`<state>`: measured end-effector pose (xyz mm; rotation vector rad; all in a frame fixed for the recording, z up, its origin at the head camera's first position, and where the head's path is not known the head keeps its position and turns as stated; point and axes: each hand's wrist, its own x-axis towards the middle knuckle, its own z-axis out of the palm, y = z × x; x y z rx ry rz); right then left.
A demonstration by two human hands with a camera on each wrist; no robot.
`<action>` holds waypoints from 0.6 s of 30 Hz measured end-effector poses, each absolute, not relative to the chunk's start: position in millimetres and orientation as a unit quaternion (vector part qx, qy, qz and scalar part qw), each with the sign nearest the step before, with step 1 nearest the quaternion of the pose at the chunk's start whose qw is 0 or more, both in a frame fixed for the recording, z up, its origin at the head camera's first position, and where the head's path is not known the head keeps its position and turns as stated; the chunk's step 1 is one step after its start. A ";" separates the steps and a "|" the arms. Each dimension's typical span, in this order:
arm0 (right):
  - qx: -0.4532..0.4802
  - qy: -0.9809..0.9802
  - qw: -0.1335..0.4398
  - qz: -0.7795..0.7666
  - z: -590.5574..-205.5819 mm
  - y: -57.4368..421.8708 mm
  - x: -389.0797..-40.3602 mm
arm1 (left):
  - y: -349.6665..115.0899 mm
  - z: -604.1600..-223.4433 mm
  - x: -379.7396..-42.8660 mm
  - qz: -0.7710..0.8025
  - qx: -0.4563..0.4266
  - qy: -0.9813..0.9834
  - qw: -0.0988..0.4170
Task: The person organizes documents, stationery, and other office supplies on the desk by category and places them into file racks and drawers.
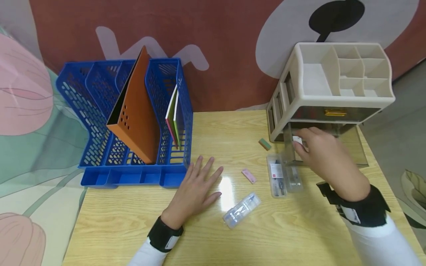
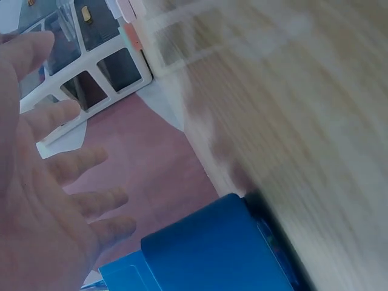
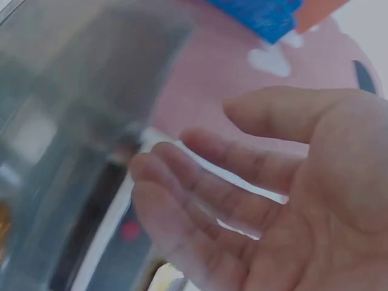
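Observation:
My left hand [image 1: 194,190] rests on the wooden tabletop with its fingers spread, beside the front corner of the blue desk file rack [image 1: 134,173]. My right hand [image 1: 321,151] is over the pulled-out clear drawer [image 1: 354,147] of a white desk organizer [image 1: 307,98]. Between its thumb and index finger a small white piece [image 1: 297,139] shows in the head view. In the right wrist view the fingers [image 3: 200,176] are loosely bent and apart from the thumb, with nothing between them. A clear case with a white label [image 1: 276,175] lies just left of the drawer.
Another clear case [image 1: 242,210] lies near the middle of the table. A pink eraser [image 1: 249,176] and a green-and-brown eraser [image 1: 264,144] lie behind it. An orange folder [image 1: 138,118] and thin booklets [image 1: 173,118] stand in the rack. Above the drawer, another drawer with a gold handle [image 1: 335,113] is closed.

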<state>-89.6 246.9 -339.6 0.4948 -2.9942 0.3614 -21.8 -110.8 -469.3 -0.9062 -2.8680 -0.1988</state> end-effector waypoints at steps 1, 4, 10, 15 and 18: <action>0.170 -0.977 0.050 0.121 -336.5 242.7 -85.6 | -110.2 -470.0 -21.9 -0.069 -0.300 -0.949 0.066; 0.199 -0.967 0.069 0.144 -330.7 231.0 -74.5 | -106.1 -471.1 -23.1 -0.083 -0.301 -0.947 0.075; 0.250 -0.948 0.072 0.185 -332.4 212.5 -60.2 | -97.3 -470.8 -26.4 -0.087 -0.301 -0.946 0.087; 0.278 -0.936 0.056 0.208 -348.4 199.3 -54.8 | -96.2 -470.7 -27.2 -0.086 -0.293 -0.948 0.086; 0.287 -0.935 0.028 0.207 -363.1 191.2 -53.3 | -96.7 -470.7 -27.7 -0.089 -0.286 -0.950 0.082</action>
